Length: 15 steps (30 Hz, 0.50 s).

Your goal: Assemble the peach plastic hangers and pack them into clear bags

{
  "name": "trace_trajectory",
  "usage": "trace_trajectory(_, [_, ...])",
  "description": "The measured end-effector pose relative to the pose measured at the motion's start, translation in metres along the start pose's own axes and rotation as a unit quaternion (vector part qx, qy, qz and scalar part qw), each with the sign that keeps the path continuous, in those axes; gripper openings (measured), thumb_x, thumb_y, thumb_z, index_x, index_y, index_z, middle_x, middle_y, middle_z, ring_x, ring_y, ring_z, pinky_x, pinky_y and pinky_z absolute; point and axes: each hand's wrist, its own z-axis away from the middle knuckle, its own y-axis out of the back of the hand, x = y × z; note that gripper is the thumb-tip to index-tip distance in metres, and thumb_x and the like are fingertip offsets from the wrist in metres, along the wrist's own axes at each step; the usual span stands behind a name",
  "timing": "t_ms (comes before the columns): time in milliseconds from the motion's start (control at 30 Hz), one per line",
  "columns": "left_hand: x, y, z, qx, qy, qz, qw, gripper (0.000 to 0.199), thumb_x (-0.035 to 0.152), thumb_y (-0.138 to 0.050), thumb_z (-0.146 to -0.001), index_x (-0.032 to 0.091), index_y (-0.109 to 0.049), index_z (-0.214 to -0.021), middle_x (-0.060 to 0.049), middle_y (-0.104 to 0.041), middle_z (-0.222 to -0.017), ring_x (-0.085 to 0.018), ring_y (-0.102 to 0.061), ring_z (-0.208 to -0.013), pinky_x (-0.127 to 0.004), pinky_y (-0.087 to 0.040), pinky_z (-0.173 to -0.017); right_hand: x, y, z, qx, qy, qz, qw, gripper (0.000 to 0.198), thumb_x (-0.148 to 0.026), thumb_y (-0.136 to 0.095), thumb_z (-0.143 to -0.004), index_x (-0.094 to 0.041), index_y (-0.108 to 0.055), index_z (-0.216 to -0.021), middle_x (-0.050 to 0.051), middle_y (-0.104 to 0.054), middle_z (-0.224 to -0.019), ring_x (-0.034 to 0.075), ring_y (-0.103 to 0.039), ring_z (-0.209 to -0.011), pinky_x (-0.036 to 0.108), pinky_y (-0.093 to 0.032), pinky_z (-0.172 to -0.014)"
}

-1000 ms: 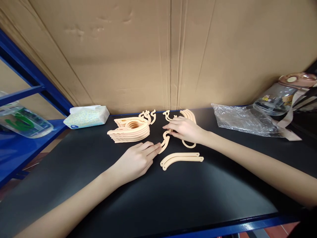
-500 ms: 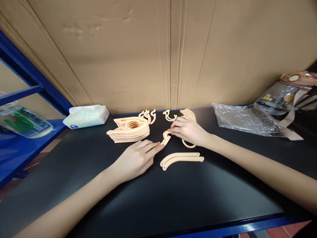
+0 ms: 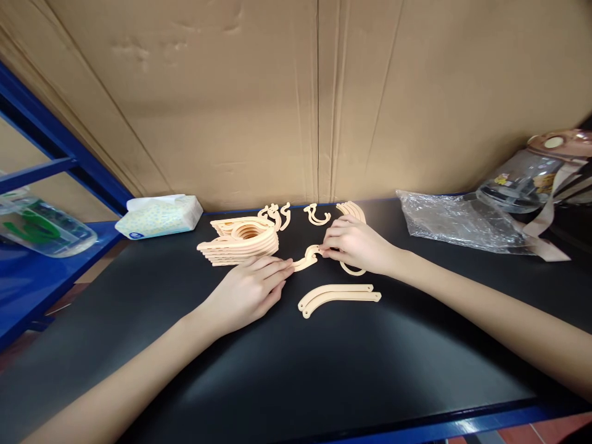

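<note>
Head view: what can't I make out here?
In the head view:
Held curved piece: ends covered by left hand and right hand; whether one part or two, too small to tell.
Arc-shaped part: top hidden by right hand.
Strapped bottle: lid cut off at right edge.

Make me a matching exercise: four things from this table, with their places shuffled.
1. tissue pack
2. plastic bag
3. two long strips
4. small curved piece

A. nearest the tabletop's front edge
B. between the left hand and right hand
C. left of the stacked pieces
D. beside the clear bottle

Pairs: 1-C, 2-D, 3-A, 4-B
</note>
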Motion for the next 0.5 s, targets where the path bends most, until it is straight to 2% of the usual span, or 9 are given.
trace_trajectory(200, [0.0002,-0.0007,-0.0003,-0.005,0.021,0.004,1.000,0.032,0.019,-0.041,-0.095,0.009,-0.061,-0.119,-0.010,-0.067,-0.117,-0.025,-0.060,-0.108,-0.040,-0.048,-0.094,-0.0048,0.0073,0.0042,-0.030,-0.030,-0.069,0.997,0.014,-0.028,-0.063,-0.086,-0.017,-0.070,-0.080,0.001,-0.068,-0.077,0.018,-0.055,-0.080,0.034,-0.034,-0.084])
trace_trajectory(500, [-0.0007,0.0001,-0.0005,-0.021,0.023,0.008,0.999,0.033,0.018,-0.041,-0.095,0.012,-0.059,-0.122,-0.010,-0.064,-0.118,-0.026,-0.057,-0.111,-0.042,-0.046,-0.096,-0.0039,0.0054,0.0051,-0.015,-0.052,-0.121,0.991,0.014,-0.032,-0.062,-0.087,-0.019,-0.067,-0.085,-0.001,-0.067,-0.080,0.015,-0.055,-0.078,0.032,-0.033,-0.085])
